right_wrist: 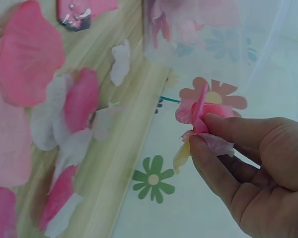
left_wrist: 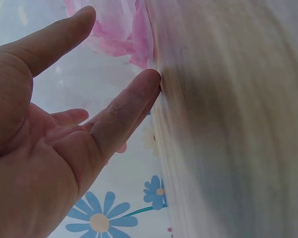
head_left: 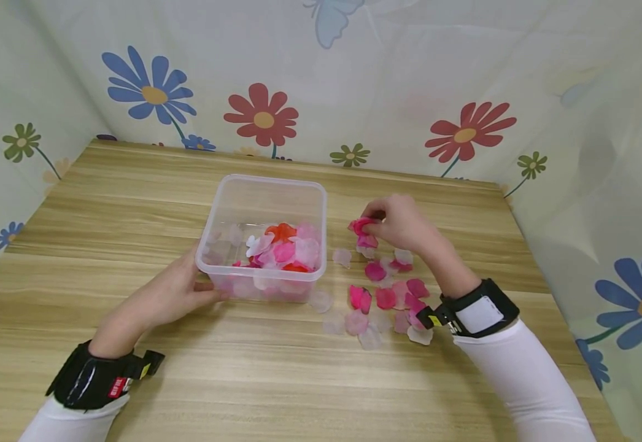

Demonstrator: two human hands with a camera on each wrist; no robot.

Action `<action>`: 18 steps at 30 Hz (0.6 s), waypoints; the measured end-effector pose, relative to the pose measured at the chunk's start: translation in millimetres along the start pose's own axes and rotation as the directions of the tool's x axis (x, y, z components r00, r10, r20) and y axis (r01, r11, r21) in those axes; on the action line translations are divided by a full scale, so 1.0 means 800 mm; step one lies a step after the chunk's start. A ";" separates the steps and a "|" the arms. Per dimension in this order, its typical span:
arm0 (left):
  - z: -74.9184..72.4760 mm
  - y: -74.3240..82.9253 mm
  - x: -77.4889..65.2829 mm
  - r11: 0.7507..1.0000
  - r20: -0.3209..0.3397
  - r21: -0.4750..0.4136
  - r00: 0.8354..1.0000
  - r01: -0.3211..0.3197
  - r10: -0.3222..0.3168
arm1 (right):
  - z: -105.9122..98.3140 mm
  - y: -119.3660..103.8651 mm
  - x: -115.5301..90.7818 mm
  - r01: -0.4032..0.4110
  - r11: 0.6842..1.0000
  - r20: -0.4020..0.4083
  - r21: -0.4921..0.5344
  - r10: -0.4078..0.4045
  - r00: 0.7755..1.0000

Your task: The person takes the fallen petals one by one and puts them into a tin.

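Note:
A clear plastic box [head_left: 268, 199] with pink, white and red artificial petals [head_left: 285, 248] inside stands left of the middle of the table. My left hand [head_left: 172, 288] rests against the box's near left corner, and its thumb and fingers are extended along the wall in the left wrist view. My right hand [head_left: 398, 224] pinches a small bunch of petals [right_wrist: 203, 111], mostly pink with some pale ones, between thumb and fingertips, to the right of the box. Below and around that hand, several loose petals [head_left: 385, 298] in pink, magenta and white lie scattered on the table.
The wood-grain table [head_left: 232, 380] ends at the back against a white curtain [head_left: 387, 80] printed with flowers. Pale single petals [head_left: 320, 301] lie close to the box's near right corner. Each wrist wears a black strap [head_left: 481, 309].

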State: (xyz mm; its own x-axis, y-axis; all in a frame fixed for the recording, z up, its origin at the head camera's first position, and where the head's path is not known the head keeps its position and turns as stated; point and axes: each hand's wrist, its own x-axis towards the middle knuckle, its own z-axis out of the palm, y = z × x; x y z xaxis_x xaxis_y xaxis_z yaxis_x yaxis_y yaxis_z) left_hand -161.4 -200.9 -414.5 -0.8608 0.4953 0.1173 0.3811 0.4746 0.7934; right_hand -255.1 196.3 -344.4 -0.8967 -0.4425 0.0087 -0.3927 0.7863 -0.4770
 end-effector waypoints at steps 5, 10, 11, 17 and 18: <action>0.000 0.001 0.000 1.000 0.001 -0.010 1.000 -0.001 0.001 | -0.005 -0.008 -0.003 0.032 0.999 -0.054 0.010 -0.032 0.998; 0.000 0.003 0.000 1.000 -0.001 -0.004 1.000 -0.008 0.008 | -0.012 -0.023 -0.008 0.047 0.998 -0.115 0.030 -0.044 0.992; 0.000 0.003 0.000 1.000 -0.002 0.000 1.000 -0.010 0.010 | -0.013 -0.026 -0.009 0.056 0.998 -0.128 0.031 -0.052 0.990; 0.000 0.002 0.000 0.999 -0.002 0.025 1.000 -0.021 0.021 | -0.021 -0.046 -0.015 0.137 0.990 -0.213 0.047 -0.124 0.969; 0.000 0.002 0.000 0.999 -0.002 0.026 1.000 -0.021 0.021 | -0.021 -0.049 -0.016 0.151 0.987 -0.224 0.050 -0.136 0.965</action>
State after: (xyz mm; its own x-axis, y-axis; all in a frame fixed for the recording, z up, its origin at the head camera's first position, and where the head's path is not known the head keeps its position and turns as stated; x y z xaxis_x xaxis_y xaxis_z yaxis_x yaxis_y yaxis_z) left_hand -160.6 -200.1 -412.9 -0.8532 0.5039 0.1348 0.4076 0.4829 0.7750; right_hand -231.8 178.4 -310.8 -0.8578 -0.4370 0.2704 -0.5125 0.6880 -0.5139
